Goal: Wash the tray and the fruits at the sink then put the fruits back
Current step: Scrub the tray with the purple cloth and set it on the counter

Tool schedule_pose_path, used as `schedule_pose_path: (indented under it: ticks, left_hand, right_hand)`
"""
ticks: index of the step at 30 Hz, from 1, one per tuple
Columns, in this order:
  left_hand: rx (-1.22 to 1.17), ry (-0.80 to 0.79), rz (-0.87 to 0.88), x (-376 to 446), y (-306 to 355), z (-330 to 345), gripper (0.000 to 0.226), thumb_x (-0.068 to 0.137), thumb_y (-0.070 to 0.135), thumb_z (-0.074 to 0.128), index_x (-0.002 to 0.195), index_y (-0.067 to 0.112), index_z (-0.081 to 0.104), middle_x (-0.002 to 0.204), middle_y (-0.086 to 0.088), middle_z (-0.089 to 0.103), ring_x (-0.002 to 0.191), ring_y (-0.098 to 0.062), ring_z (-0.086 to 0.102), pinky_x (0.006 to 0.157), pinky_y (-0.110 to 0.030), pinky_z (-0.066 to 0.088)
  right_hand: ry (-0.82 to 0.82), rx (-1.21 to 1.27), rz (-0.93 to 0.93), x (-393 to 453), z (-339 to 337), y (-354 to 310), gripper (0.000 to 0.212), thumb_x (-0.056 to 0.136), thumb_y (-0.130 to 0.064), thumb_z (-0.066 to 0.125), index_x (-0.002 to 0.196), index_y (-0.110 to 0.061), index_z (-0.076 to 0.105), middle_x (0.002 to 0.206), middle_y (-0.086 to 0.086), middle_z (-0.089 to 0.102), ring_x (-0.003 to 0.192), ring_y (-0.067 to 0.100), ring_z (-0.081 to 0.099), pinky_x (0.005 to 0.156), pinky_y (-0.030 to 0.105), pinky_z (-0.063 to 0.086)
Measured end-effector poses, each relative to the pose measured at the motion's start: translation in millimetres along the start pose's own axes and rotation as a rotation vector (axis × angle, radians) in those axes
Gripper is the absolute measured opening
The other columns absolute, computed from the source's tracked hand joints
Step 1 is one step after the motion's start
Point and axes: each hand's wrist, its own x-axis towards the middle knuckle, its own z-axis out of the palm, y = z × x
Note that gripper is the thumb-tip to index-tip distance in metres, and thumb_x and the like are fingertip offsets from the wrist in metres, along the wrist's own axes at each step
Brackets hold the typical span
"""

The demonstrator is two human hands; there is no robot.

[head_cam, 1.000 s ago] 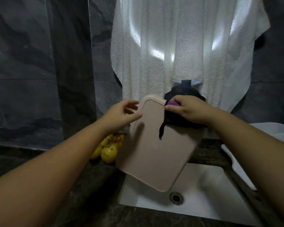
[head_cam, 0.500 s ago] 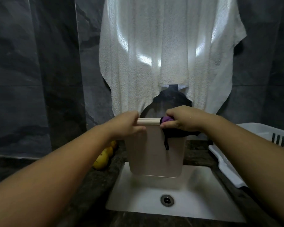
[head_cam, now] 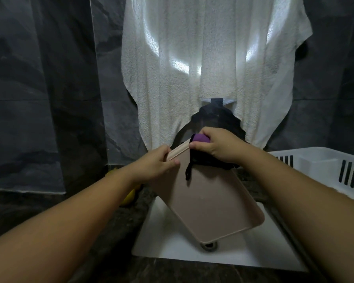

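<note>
Beige tray (head_cam: pixel 211 205) tilted over white sink (head_cam: pixel 164 237), left hand (head_cam: pixel 153 166) fingers pinching its rim, right hand (head_cam: pixel 217 146) gripping purple sponge (head_cam: pixel 200 138).

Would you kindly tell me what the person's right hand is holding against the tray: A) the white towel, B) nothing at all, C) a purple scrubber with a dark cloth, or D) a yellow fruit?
C: the right hand grips a purple scrubber with a dark cloth pressed at the top of the tray.
</note>
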Motion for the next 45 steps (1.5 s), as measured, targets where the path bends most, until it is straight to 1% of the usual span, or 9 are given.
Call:
schedule_pose_path:
  ticks: [4, 8, 14, 18, 22, 26, 33, 39, 45]
  left_hand:
    - [-0.12, 0.031, -0.06, -6, -15, 4, 0.027, 0.101, 0.043, 0.064, 0.106, 0.017, 0.06, 0.1, -0.008, 0.066, 0.085, -0.016, 0.06, 0.074, -0.035, 0.049]
    - [-0.284, 0.077, -0.15, -12, -34, -3, 0.026, 0.099, 0.041, 0.067, 0.108, 0.018, 0.06, 0.101, -0.004, 0.066, 0.085, -0.014, 0.06, 0.073, -0.032, 0.05]
    - [-0.224, 0.139, 0.021, -3, -8, -12, 0.038, 0.098, 0.04, 0.069, 0.126, 0.016, 0.059, 0.118, -0.006, 0.068, 0.111, -0.021, 0.067, 0.095, -0.043, 0.056]
    - [-0.246, 0.148, -0.009, -13, -30, -24, 0.006, 0.102, 0.036, 0.063, 0.108, 0.034, 0.06, 0.107, 0.013, 0.067, 0.086, 0.013, 0.066, 0.067, -0.008, 0.05]
    - [0.007, 0.087, 0.018, -12, -30, -20, 0.029, 0.095, 0.035, 0.075, 0.117, 0.034, 0.056, 0.107, 0.019, 0.06, 0.092, 0.006, 0.06, 0.075, -0.012, 0.047]
    - [0.361, -0.078, 0.216, 7, 9, -1, 0.032, 0.094, 0.045, 0.073, 0.12, 0.027, 0.069, 0.096, 0.019, 0.06, 0.087, -0.002, 0.057, 0.072, -0.017, 0.041]
    - [0.357, -0.135, 0.116, 6, 3, -4, 0.027, 0.102, 0.043, 0.062, 0.12, 0.023, 0.066, 0.099, 0.01, 0.062, 0.092, -0.011, 0.059, 0.071, -0.022, 0.042]
    - [0.341, -0.052, 0.245, 14, 35, 20, 0.029, 0.1, 0.043, 0.066, 0.113, 0.017, 0.067, 0.089, 0.007, 0.059, 0.082, -0.014, 0.055, 0.061, -0.02, 0.036]
    - [-0.036, 0.028, 0.085, 8, 18, 16, 0.023, 0.101, 0.042, 0.065, 0.106, 0.02, 0.067, 0.088, 0.006, 0.064, 0.074, -0.006, 0.057, 0.061, -0.015, 0.043]
  right_hand:
    - [-0.003, 0.073, 0.011, -7, 10, 8, 0.041, 0.083, -0.065, 0.07, 0.078, -0.027, 0.057, 0.071, -0.009, 0.06, 0.063, -0.005, 0.053, 0.053, 0.014, 0.037]
    - [-0.08, 0.004, 0.065, -19, 20, 29, 0.039, 0.09, -0.061, 0.064, 0.075, -0.027, 0.052, 0.074, -0.01, 0.058, 0.067, 0.003, 0.052, 0.057, 0.021, 0.034]
    - [-0.17, -0.085, -0.068, -7, 18, 9, 0.041, 0.09, -0.062, 0.064, 0.075, -0.028, 0.049, 0.073, -0.01, 0.058, 0.068, 0.002, 0.052, 0.057, 0.023, 0.033]
    - [-0.269, -0.164, -0.031, -18, 1, 26, 0.039, 0.091, -0.06, 0.065, 0.079, -0.025, 0.053, 0.08, -0.004, 0.061, 0.075, 0.014, 0.055, 0.065, 0.03, 0.04]
    - [-0.405, -0.281, -0.017, -23, 1, 26, 0.041, 0.091, -0.064, 0.062, 0.092, -0.023, 0.06, 0.09, 0.0, 0.063, 0.083, 0.02, 0.057, 0.074, 0.035, 0.045]
    - [-0.485, -0.363, -0.1, -17, 10, 6, 0.036, 0.091, -0.062, 0.063, 0.08, -0.03, 0.052, 0.079, -0.008, 0.055, 0.071, 0.008, 0.05, 0.058, 0.031, 0.032]
    - [-0.402, -0.269, -0.002, -36, -6, 30, 0.038, 0.088, -0.06, 0.069, 0.092, -0.024, 0.062, 0.084, -0.005, 0.061, 0.076, 0.014, 0.055, 0.066, 0.03, 0.041]
    - [-0.315, -0.283, -0.039, -27, -16, 11, 0.041, 0.084, -0.065, 0.07, 0.091, -0.025, 0.065, 0.081, -0.007, 0.061, 0.075, 0.009, 0.055, 0.065, 0.031, 0.042]
    - [-0.129, -0.007, 0.047, -33, -49, 19, 0.038, 0.082, -0.06, 0.075, 0.088, -0.023, 0.065, 0.083, -0.001, 0.064, 0.075, 0.016, 0.059, 0.067, 0.031, 0.044]
